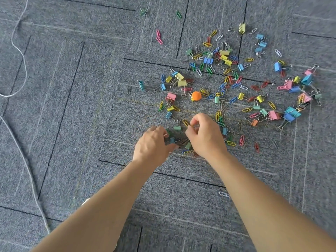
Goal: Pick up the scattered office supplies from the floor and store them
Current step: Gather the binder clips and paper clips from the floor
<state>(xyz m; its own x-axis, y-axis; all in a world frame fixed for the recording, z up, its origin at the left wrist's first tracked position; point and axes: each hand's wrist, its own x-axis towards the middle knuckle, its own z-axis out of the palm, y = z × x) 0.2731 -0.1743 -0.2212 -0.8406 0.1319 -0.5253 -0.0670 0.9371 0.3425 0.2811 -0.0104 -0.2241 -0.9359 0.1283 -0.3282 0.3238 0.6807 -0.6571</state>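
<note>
On the carpet floor [72, 124], a white cord [20, 57] lies far left. The left hand [154, 145] curls over scattered clips [172, 140], and I cannot tell whether it grips any. Just beside it, the right hand [206, 136] pinches a yellow paper clip [185, 122], with binder clips [181, 82] strewn beyond, rightward.

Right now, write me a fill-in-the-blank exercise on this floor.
The clips lie on a grey ____.
The ball among them is ____.
The two clips lying end to end, apart at upper left, are ____.
Missing: carpet; orange; pink.
</note>
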